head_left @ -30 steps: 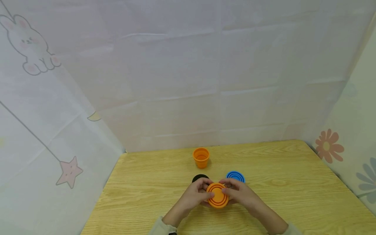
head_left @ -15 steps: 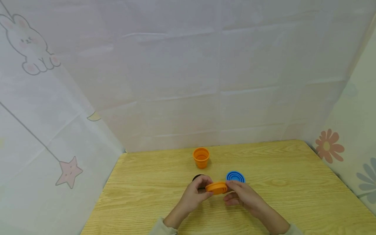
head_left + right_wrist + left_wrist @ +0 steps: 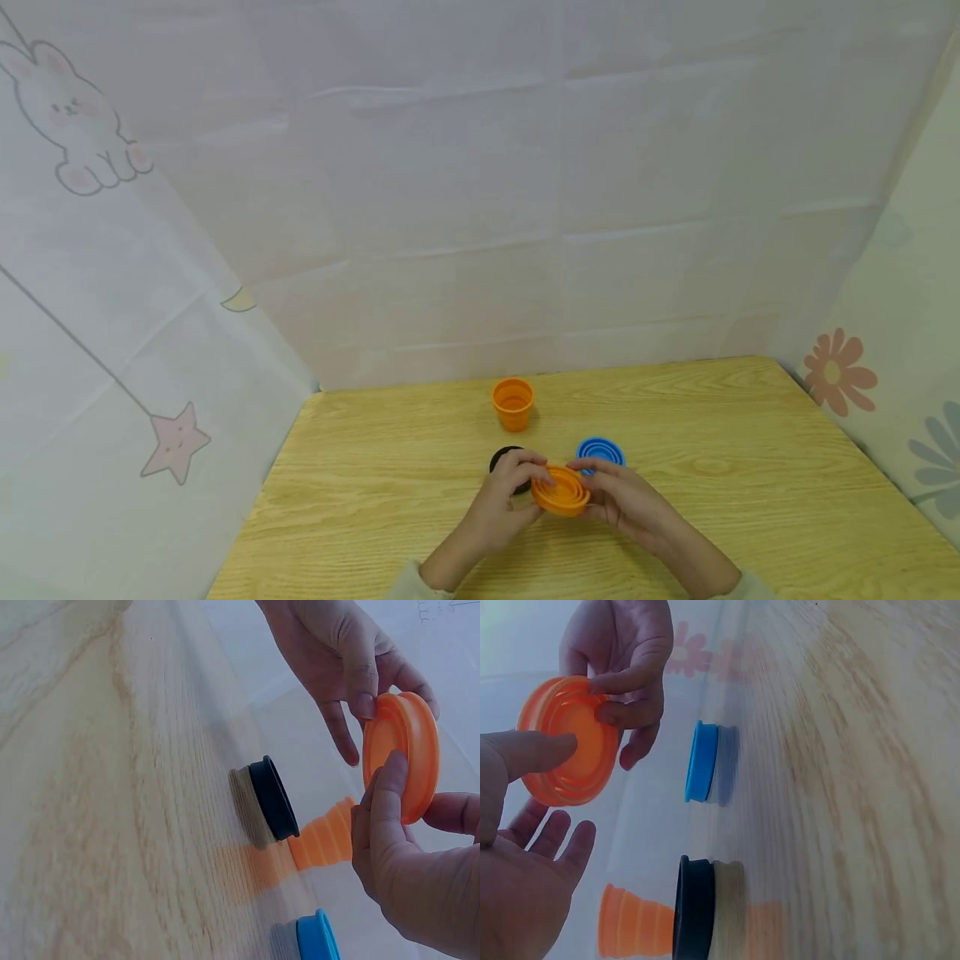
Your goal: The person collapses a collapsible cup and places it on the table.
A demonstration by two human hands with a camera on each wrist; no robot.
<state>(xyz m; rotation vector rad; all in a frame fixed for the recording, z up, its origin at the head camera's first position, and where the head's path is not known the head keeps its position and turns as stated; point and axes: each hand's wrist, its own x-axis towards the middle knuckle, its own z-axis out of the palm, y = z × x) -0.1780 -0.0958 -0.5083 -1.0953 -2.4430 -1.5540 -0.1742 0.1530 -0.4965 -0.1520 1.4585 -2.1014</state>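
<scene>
An orange collapsible cup [image 3: 564, 498], folded flat into rings, is held above the table between both hands. My left hand [image 3: 495, 508] grips its left side; in the left wrist view the left thumb [image 3: 544, 752] lies across the ringed face. On the opposite side my right hand [image 3: 633, 507] pinches the rim, and the right wrist view shows its fingers [image 3: 390, 799] against one face. Just behind the left hand is a flat black collapsible cup [image 3: 504, 455], partly covered by that hand. Behind the right fingertips lies a flat blue collapsible cup [image 3: 600, 450].
Farther back on the wooden table [image 3: 360, 483] stands an orange cup [image 3: 513, 406], opened to full height. A pale cloth wall [image 3: 450, 208] printed with cartoon figures rises behind the table and along both sides.
The folded orange cup has been turned in the hands: its ringed face pointed up, then it tipped edge-on, and now its ringed hollow shows tilted. The cups on the table have stayed put.
</scene>
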